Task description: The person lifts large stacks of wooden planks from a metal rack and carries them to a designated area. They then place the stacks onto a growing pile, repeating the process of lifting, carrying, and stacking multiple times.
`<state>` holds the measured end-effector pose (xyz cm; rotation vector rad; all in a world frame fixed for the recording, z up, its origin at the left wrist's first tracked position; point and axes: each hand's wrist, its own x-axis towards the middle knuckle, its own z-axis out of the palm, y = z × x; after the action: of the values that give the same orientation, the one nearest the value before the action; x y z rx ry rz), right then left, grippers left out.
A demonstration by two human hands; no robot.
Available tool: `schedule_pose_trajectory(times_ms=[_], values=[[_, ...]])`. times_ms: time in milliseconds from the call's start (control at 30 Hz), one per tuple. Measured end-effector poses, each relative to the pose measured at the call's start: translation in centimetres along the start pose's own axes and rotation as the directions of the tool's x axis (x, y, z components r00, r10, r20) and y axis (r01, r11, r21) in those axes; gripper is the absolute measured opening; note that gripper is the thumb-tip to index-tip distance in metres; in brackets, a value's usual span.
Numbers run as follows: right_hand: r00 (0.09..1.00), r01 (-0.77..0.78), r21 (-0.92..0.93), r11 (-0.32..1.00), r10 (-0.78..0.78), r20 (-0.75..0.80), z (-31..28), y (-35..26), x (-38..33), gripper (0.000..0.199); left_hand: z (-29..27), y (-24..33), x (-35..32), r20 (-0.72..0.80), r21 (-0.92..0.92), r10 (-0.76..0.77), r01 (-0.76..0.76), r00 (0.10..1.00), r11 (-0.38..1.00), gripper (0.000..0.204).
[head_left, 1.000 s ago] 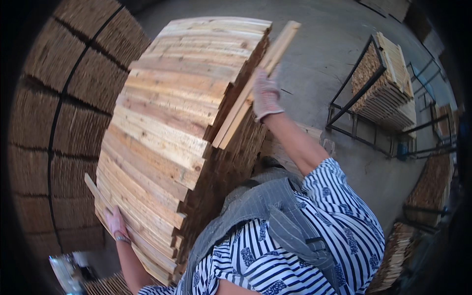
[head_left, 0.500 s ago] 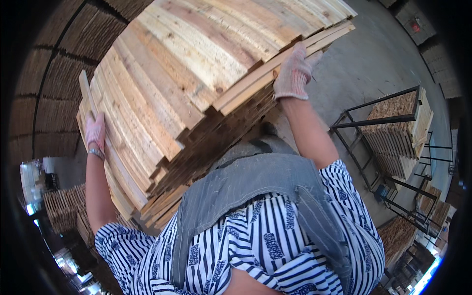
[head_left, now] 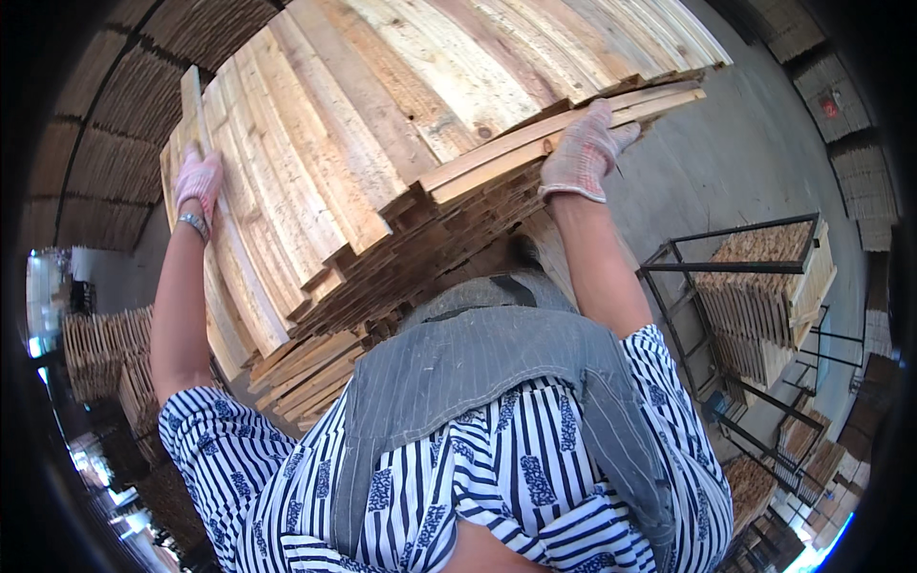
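Observation:
A large stack of pale wooden boards (head_left: 382,115), laid side by side in layers with uneven ends, fills the upper middle in front of me. My left hand (head_left: 199,181), in a pinkish knit glove, is closed on a narrow wooden strip (head_left: 194,95) lying along the stack's left side. My right hand (head_left: 579,153), also gloved, grips the stack's right edge. Its fingers lie over a pair of narrow boards (head_left: 492,175) that jut out there, with the thumb pointing outward. The undersides of those boards and some fingertips are hidden.
Black metal racks (head_left: 735,244) with stacked boards (head_left: 755,296) stand on the grey floor (head_left: 688,172) at right. Tall board stacks (head_left: 115,134) line the far left. More bundled boards (head_left: 105,353) sit lower left, and shorter pieces (head_left: 310,377) lie below the stack's near edge.
The view has turned a little. My left hand and its strip sit higher and farther right in the picture; my right hand is slightly lower, still on the jutting boards.

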<state>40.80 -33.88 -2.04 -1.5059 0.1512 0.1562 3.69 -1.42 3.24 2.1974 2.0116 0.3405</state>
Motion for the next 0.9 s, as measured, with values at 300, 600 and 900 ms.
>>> schedule_pose_trajectory(times_ms=[300, 600, 900], values=[[0.888, 0.394, 0.240, 0.887, -0.435, 0.150, -4.8, 1.1, -0.4, 0.067, 1.5, -2.7, 1.2, -0.047, 0.021, 0.035, -0.034, 0.998, 0.999, 0.074], [0.026, 0.776, 0.257, 0.576, -0.436, 0.900, 5.3, -10.6, 2.5, 0.062, -3.9, -3.4, -7.6, -0.223, -0.853, -0.208, -0.088, 0.952, 0.514, 0.047], [-0.394, 0.919, 0.382, 0.101, 0.158, 0.905, 13.4, -8.1, 4.3, 0.071, -6.8, -4.8, -27.4, -0.184, -0.962, -0.682, -0.272, 0.708, -0.023, 0.026]])
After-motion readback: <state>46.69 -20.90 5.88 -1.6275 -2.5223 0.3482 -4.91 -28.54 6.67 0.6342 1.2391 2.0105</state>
